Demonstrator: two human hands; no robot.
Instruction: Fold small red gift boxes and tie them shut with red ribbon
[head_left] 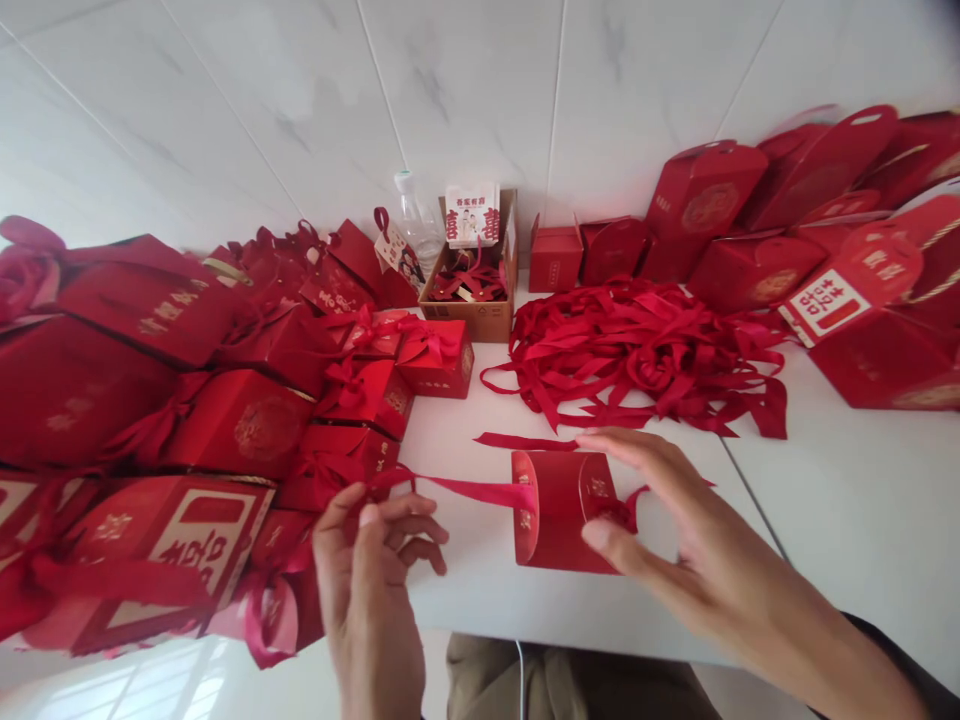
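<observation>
I take the small red box as the centre of the clock. The white table (840, 500) is the largest thing and carries all the others. From eight to ten o'clock is a crowd of red boxes (214, 420), many with bows; perhaps they are packed closely to save space. At two o'clock other red boxes (705, 195) stand against the wall. The ribbon heap (637, 345), at one o'clock, lies loose, probably so one strip can be picked easily. At eleven o'clock is a carton (469, 325) with red tags.

The right hand (679, 530), at three o'clock, is spread around the small red box (559, 520), seemingly to steady it; how firmly it presses, I cannot tell. The left hand (375, 580), at nine o'clock, seems to pinch, between thumb and forefinger, the ribbon (476, 490), drawn out from the box's left flap, maybe for keeping it straight.
</observation>
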